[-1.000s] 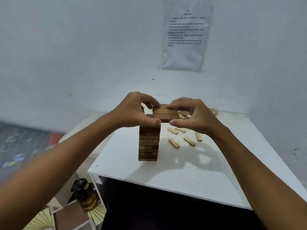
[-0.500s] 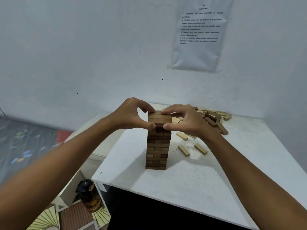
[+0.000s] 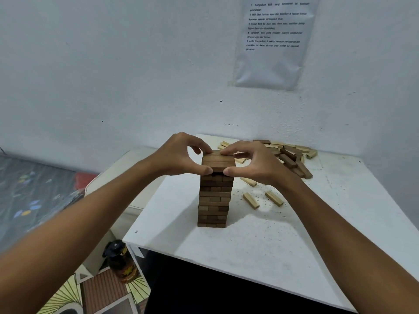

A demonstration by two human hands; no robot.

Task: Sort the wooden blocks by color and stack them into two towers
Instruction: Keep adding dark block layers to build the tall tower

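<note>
Here, both hands, left hand (image 3: 179, 156) and right hand (image 3: 254, 165), had fingers pinching the top layer (image 3: 217, 161) of the dark tower (image 3: 215, 196), mid-worktop (image 3: 272, 245). An uneven squeeze could have toppled it onto the loose blocks (image 3: 288, 155) far right.

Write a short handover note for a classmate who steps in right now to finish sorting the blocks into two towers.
Left hand and right hand: both pinch the top layer of the dark tower, squaring it.
Dark tower stands upright near the middle of the white table.
Done: most dark blocks stacked.
Left: a few dark blocks lie in the mixed pile at the back; the light blocks, loose to the right, are unstacked. No light tower yet.
</note>
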